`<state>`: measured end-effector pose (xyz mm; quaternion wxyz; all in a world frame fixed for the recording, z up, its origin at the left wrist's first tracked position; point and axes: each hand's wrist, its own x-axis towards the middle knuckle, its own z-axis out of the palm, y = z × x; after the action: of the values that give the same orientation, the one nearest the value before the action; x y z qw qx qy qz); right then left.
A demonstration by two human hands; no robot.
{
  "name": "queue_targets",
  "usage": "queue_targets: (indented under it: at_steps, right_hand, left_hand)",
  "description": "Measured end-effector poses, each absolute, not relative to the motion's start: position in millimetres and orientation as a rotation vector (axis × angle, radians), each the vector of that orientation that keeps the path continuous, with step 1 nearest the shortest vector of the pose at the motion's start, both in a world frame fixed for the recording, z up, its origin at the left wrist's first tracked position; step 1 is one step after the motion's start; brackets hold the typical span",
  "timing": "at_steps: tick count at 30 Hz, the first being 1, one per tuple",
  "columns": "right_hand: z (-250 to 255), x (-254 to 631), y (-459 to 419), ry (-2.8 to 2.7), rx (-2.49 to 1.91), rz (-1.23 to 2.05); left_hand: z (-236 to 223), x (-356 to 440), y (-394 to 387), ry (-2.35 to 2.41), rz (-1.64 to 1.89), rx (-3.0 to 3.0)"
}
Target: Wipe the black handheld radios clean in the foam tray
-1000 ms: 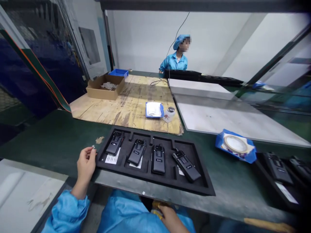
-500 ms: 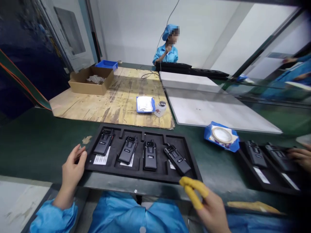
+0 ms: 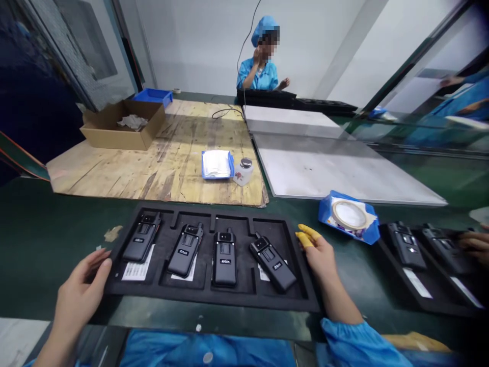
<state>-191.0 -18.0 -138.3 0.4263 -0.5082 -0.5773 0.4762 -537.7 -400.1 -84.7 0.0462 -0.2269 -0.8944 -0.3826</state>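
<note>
Across the lower half of the frame, dark green surface [image 3: 34, 229], carrying trays and tub. Lower centre: black foam tray [image 3: 229, 299], flat near the front edge, four pockets, one handset in each. Lower right: second tray [image 3: 443, 290], similar handsets, another person's hand [image 3: 476, 244] at one; worth leaving room that side.

Left hand [image 3: 78, 293] at the tray's left end: fingers loosely curled, thumb tip near them, close to the rim; cannot tell whether they pinch it. Right hand [image 3: 323, 257] at the right rim, towards its upper end: fingers close together, seemingly touching foam; cannot tell if they grip.

Step looks like steadying the tray from both ends. Best done evenly, tray kept level; foam probably flexes if one end takes the load.

Blue tub [image 3: 372, 235] with tape roll [image 3: 335, 210], right of centre, near the right hand; wrist should avoid knocking it.

Handsets, left to right: first handset [image 3: 141, 239] and second handset [image 3: 185, 251] tilted, third handset [image 3: 224, 260] nearly straight, fourth handset [image 3: 274, 264] slanted most, so likeliest to shift. Slow, smooth handling suits it.

White labels [image 3: 139, 275] partly under first, second and fourth; could slip if jolted.

Smallest: yellow finger covers [image 3: 305, 240] on the right hand; probably help against sliding.
</note>
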Motion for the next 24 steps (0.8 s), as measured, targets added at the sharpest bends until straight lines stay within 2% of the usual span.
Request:
queue_targets:
  at_steps: [2,6,10,20,24]
  right_hand:
    - [-145,-192,-19,-1.448,-1.278,1.198]
    - [-147,-188,-22,-1.46,-1.293,1.224]
    - [-144,-186,-22,-1.465,-1.31,1.243]
    - [-142,-189,-22,-1.489,-1.325,1.236]
    - [-141,-190,-20,-1.516,-1.317,1.24]
  left_hand:
    - [-73,-533,-391,-2.77,-1.117,-0.721]
    - [-55,-519,-357,-2.712,-0.781,-0.97]
    - [-60,-508,-336,-2.594,-0.642,-1.206]
    - [-69,-502,-332,-2.673,-0.313,-1.053]
    - [-64,-498,-328,-2.72,-0.329,-0.987]
